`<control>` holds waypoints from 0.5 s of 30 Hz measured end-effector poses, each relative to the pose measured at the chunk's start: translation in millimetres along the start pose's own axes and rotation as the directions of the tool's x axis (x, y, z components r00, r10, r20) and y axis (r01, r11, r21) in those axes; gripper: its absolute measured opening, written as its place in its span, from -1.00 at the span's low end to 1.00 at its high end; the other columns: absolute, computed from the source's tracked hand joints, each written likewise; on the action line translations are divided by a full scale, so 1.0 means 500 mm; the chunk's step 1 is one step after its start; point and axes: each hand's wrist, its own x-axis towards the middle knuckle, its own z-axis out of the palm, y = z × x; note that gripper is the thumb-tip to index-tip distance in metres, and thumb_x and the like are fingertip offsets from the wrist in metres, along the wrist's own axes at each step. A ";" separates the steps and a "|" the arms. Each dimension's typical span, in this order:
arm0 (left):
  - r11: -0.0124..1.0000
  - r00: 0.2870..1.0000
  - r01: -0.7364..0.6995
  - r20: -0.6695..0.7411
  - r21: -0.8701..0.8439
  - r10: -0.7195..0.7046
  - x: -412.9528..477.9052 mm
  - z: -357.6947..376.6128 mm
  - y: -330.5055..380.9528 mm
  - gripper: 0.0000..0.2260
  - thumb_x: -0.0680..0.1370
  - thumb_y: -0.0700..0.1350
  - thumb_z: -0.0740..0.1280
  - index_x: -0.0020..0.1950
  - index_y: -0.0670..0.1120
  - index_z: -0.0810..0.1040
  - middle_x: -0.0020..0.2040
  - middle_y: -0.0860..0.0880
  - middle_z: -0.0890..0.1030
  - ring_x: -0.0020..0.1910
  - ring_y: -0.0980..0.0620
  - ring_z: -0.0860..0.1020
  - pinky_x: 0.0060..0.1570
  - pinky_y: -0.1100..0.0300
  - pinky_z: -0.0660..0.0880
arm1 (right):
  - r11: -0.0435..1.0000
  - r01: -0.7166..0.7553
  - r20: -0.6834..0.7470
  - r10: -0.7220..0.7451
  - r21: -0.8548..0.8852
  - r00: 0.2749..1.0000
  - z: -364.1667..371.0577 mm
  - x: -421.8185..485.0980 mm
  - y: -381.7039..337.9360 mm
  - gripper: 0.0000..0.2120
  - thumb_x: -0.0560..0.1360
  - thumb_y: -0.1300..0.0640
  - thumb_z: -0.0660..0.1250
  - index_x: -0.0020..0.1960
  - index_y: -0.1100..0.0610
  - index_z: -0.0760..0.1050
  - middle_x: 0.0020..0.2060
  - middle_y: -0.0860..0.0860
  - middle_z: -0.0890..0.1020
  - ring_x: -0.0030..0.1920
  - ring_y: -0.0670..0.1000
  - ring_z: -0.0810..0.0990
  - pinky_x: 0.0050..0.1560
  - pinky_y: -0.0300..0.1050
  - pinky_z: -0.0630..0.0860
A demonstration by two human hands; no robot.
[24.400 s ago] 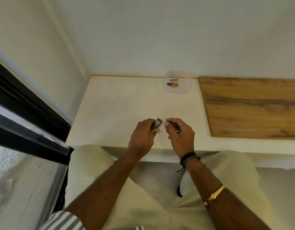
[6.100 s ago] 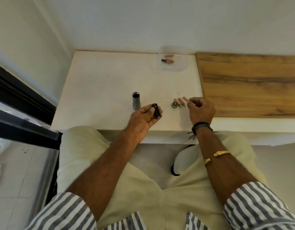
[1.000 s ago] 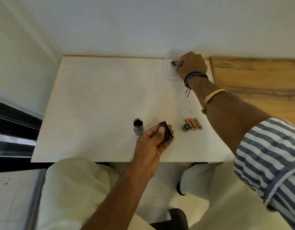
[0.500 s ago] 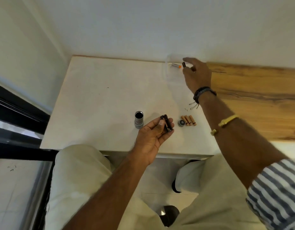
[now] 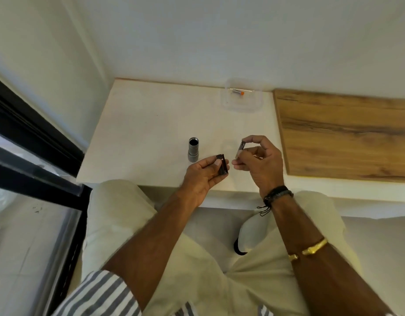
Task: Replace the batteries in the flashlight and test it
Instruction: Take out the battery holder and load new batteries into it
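Near the table's [image 5: 151, 133] front edge, left hand [image 5: 202, 176] grips holder [image 5: 222, 166], right hand [image 5: 258, 163] pinches battery [image 5: 240, 148]; reversed polarity or a fumbled drop looks the likely fault.

Between your hands [image 5: 233, 165] and the tub [image 5: 242, 96] at the back wall, the surface [image 5: 140, 124] lies bare, so you can reach straight forward. The flashlight body [image 5: 193, 149] stands upright just left of your left hand [image 5: 203, 174]. Left of it the surface is open. The wooden board [image 5: 347, 133] bounds your right side.
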 end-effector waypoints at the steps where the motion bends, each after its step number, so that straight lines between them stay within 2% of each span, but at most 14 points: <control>1: 1.000 1.000 -0.004 0.001 0.009 0.004 -0.004 -0.002 0.001 -0.84 0.57 -0.26 0.37 0.14 -0.21 0.60 0.08 -0.21 0.70 0.06 -0.13 0.68 -0.02 0.07 0.63 | 0.999 0.008 0.019 -0.007 -0.037 1.000 0.001 -0.009 0.002 -0.75 0.47 0.32 0.43 0.08 0.06 0.62 -0.28 0.13 0.71 -0.23 0.19 0.76 -0.16 0.06 0.71; 8: 0.999 0.999 -0.032 0.001 0.029 0.032 -0.025 -0.006 0.011 -0.82 0.55 -0.26 0.39 0.16 -0.23 0.59 0.07 -0.22 0.69 0.06 -0.14 0.68 -0.02 0.07 0.63 | 0.998 0.013 0.073 -0.008 -0.065 0.997 0.003 -0.036 0.005 -0.73 0.50 0.36 0.38 0.09 0.07 0.64 -0.30 0.06 0.66 -0.19 0.16 0.75 -0.10 0.10 0.71; 12: 0.999 0.999 -0.047 0.002 0.027 0.047 -0.034 -0.008 0.018 -0.82 0.56 -0.27 0.37 0.16 -0.22 0.58 0.13 -0.26 0.67 0.08 -0.15 0.67 0.02 0.06 0.64 | 0.983 0.062 0.090 -0.046 -0.174 0.995 0.003 -0.039 0.010 -0.62 0.46 0.39 0.38 0.15 0.03 0.69 -0.21 0.07 0.67 -0.17 0.08 0.62 0.02 0.11 0.68; 15: 0.998 0.999 -0.049 -0.015 0.032 0.049 -0.037 -0.012 0.022 -0.82 0.57 -0.27 0.37 0.16 -0.22 0.58 0.13 -0.25 0.66 0.06 -0.14 0.68 0.01 0.05 0.64 | 0.978 0.073 0.101 -0.054 -0.198 0.993 0.003 -0.045 0.012 -0.73 0.46 0.32 0.46 0.10 0.06 0.68 -0.17 0.10 0.72 -0.18 0.05 0.66 0.00 0.17 0.69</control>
